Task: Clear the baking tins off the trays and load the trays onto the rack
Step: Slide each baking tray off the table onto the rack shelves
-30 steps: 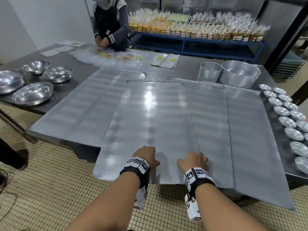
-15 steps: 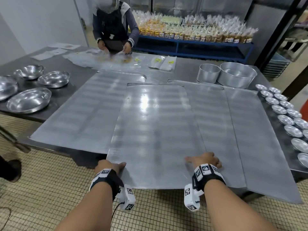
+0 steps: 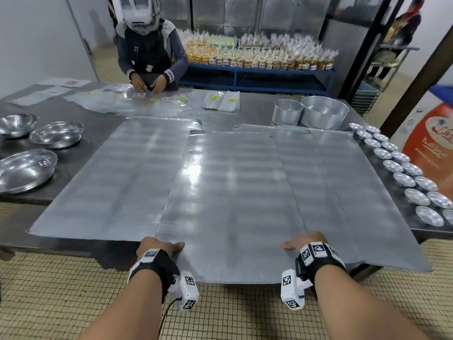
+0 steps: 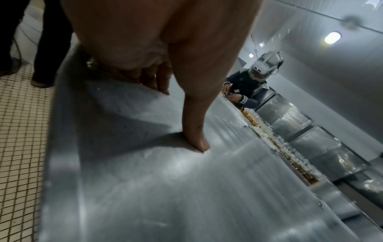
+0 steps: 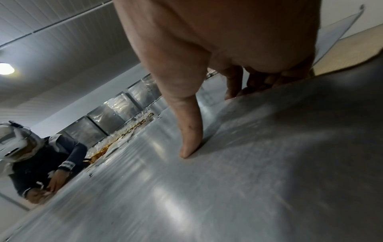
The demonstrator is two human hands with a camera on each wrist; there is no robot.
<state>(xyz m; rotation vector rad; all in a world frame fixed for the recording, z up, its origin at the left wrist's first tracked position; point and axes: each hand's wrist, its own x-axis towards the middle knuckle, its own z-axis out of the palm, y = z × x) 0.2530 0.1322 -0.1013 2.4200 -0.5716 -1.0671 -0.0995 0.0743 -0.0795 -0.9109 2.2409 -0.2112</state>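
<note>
Several flat metal trays lie overlapping on the steel table point(image 3: 103, 133). The top tray point(image 3: 228, 204) is in the middle, with its near edge hanging past the table's front. My left hand point(image 3: 160, 246) grips its near-left side, thumb point(image 4: 194, 131) on top and fingers point(image 4: 157, 81) curled under the edge. My right hand point(image 3: 304, 242) grips the near-right side the same way, thumb point(image 5: 186, 134) pressed on the sheet point(image 5: 228, 188). Small fluted baking tins point(image 3: 402, 173) sit in two rows on the table at the right, off the trays.
Two round cake tins point(image 3: 316, 114) stand at the back right. Steel bowls point(image 3: 27, 168) sit on the left. Another person point(image 3: 149, 52) works with plastic bags at the far side. Behind them is a blue shelf of packaged goods point(image 3: 259, 57). Tiled floor lies below me.
My hands have slid apart from the middle of the tray's near edge to its left and right sides and taken hold there. The other person has shifted at the far side.
</note>
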